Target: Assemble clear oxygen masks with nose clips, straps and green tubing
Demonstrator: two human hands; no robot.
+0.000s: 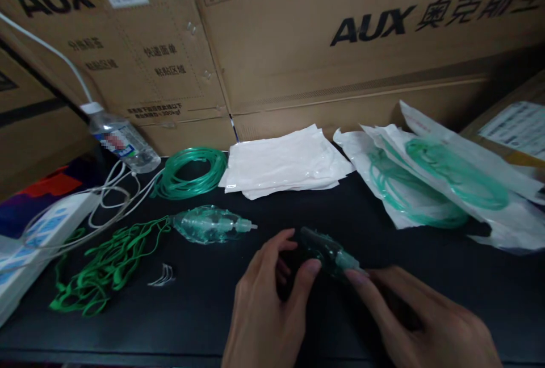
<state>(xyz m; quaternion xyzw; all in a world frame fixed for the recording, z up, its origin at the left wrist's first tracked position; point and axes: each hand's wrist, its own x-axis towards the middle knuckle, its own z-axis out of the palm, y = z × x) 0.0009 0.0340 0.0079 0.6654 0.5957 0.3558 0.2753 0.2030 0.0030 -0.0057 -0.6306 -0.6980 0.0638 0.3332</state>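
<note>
My right hand (419, 308) pinches a clear green oxygen mask (326, 251) at its pale connector end, low over the black table. Just left of that mask, my left hand (272, 294) has its thumb and fingers apart in a curve. Its thumb tip comes up to the mask's near side; whether they touch I cannot tell. A second green oxygen mask (208, 224) lies on its side further left, its connector pointing right. Beside it are a tangle of green elastic straps (110, 260) and several small curved metal-looking strips (164, 275).
Behind the masks lie a coil of green tubing (191, 172), a stack of white pouches (285, 161) and pouches with green tubing (430, 180). A plastic bottle (123, 138), white cables and a power strip (46, 243) are at left. Large cardboard boxes (298, 72) wall off the back.
</note>
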